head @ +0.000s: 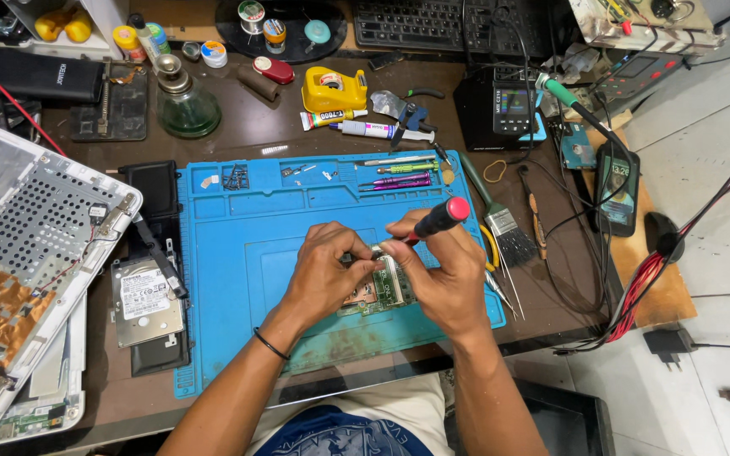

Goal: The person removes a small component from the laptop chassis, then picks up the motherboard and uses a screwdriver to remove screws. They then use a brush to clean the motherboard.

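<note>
My left hand (329,270) presses down on a green circuit board (379,291) that lies on the blue work mat (238,245), fingers curled over its upper edge. My right hand (441,274) grips a screwdriver (439,218) with a black handle and red cap, its tip pointing down at the board between my two hands. Most of the board is hidden under my hands.
An opened white laptop shell (23,253) and a hard drive (145,300) lie left of the mat. Loose screws (235,177), small drivers (403,179), a brush (500,221), glue tubes (365,128), a glass bottle (186,103), a soldering station (500,105) and a phone (617,187) crowd the desk.
</note>
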